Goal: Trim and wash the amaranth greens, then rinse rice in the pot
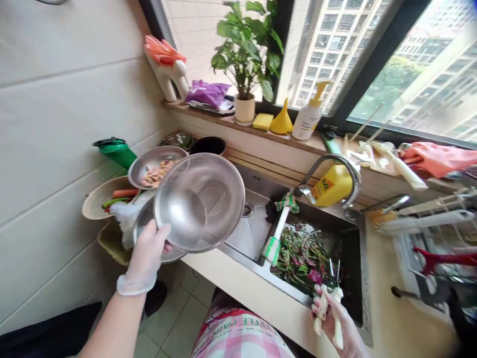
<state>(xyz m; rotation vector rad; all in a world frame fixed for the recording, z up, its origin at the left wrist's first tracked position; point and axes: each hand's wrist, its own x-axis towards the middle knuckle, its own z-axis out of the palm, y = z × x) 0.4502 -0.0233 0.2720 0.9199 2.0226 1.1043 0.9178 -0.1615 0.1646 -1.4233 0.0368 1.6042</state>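
My left hand (147, 256), in a clear glove, grips the rim of a perforated metal colander (201, 204), held tilted over the counter's left part. Another metal bowl (143, 219) shows partly behind it. At the lower right my right hand (335, 318), also gloved, holds scissors (330, 311) with pale handles; the blades point up and away, over the sink's front edge. Leafy greens with purple parts (301, 258) lie in water in the right sink basin (352, 278). A white bar with green cloth ends (281, 223) rests across the sink divider.
Bowl of cut meat (158, 174), vegetable basket (95, 199) and green bottle (118, 153) stand at the left. A faucet (356, 184) and yellow bottle (333, 185) are behind the sink. The sill holds a plant (245, 107) and pump bottle (307, 119); a dish rack (436, 219) stands right.
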